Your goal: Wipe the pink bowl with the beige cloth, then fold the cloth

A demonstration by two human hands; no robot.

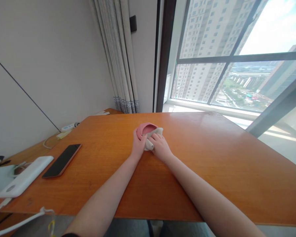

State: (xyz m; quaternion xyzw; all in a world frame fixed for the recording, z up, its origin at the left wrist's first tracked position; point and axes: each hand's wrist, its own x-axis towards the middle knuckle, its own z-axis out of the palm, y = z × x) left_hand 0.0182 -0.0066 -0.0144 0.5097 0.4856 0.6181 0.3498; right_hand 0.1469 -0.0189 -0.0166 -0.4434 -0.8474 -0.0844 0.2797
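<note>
A pink, rounded hollow item (141, 129), bowl-like in shape, is held just above or on the wooden table in the middle of the head view. My left hand (138, 144) grips its left side, with the thumb near the rim and the other fingers largely hidden behind it. A pale grey-white cloth (149, 144) is bunched against the opening and hangs down between both hands. My right hand (160, 146) is closed on this cloth and presses it to the item's right side. The cloth covers part of the inside.
On the left of the wooden table (108, 184) lie a dark-screened phone (62, 160) and a white power bank (27, 176) with a cable plugged in. A power strip (68, 127) sits by the wall. Beyond the table are a curtain (120, 59) and a large window (212, 79).
</note>
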